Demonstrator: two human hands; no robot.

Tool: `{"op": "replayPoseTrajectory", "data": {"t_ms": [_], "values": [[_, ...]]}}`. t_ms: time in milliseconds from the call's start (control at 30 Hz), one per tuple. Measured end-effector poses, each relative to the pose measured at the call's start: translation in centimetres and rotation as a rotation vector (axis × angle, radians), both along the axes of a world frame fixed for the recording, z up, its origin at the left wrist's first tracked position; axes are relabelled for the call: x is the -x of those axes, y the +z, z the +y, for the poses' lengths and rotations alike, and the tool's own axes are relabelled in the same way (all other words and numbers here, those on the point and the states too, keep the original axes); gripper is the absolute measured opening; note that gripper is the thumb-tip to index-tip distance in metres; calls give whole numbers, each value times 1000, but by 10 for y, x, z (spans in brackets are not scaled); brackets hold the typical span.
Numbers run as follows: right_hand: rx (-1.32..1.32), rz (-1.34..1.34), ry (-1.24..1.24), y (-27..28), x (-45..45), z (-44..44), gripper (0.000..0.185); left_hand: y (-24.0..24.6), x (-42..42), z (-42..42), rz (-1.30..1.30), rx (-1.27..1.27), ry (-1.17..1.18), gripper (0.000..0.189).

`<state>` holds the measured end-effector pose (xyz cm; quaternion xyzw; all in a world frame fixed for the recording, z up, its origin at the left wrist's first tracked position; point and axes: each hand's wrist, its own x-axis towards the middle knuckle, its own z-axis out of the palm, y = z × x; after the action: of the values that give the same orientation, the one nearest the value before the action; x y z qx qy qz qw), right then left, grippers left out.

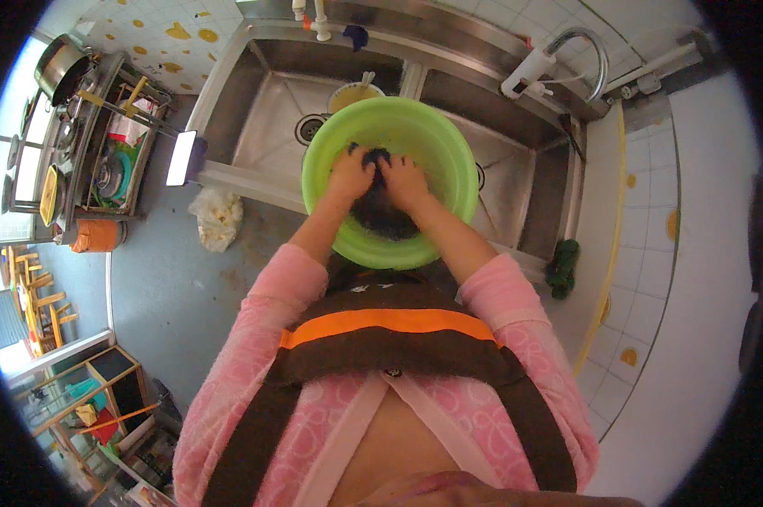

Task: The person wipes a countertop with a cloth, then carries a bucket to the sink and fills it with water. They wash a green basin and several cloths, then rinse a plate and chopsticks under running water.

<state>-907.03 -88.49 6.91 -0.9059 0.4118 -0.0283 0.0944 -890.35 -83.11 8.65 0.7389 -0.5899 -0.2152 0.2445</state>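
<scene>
A light-green plastic basin rests across the divider of the stainless-steel double sink, toward its front edge. Inside it lies a dark soft mass, seemingly cloth, though its exact kind is unclear. My left hand and my right hand are side by side in the basin, with fingers curled on the upper end of this mass and bunching it between them. Water around it looks cloudy. The undersides of both hands are hidden.
Behind the basin, a bowl with a utensil stands in the left sink bowl. A faucet rises at the back right. A phone juts out by the left rim; a plastic bag is below. Green gloves or cloth hang at right.
</scene>
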Motion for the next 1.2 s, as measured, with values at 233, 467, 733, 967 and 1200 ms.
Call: {"op": "replayPoseTrajectory", "data": {"t_ms": [233, 467, 733, 967, 1200], "values": [[-338, -665, -423, 17, -17, -29, 39, -5, 9, -3, -95, -55, 49, 44], [-232, -830, 68, 136, -24, 30, 22, 54, -16, -9, 2014, -122, 321, 33], [291, -719, 157, 127, -33, 64, 27, 63, 9, -9, 2217, -380, 104, 40], [238, -687, 105, 117, -41, 25, 26, 5, 32, -18, 1841, 82, -30, 35], [-260, -1009, -414, 74, -34, -48, 29, 40, 27, -5, 1758, -244, 401, 30]]}}
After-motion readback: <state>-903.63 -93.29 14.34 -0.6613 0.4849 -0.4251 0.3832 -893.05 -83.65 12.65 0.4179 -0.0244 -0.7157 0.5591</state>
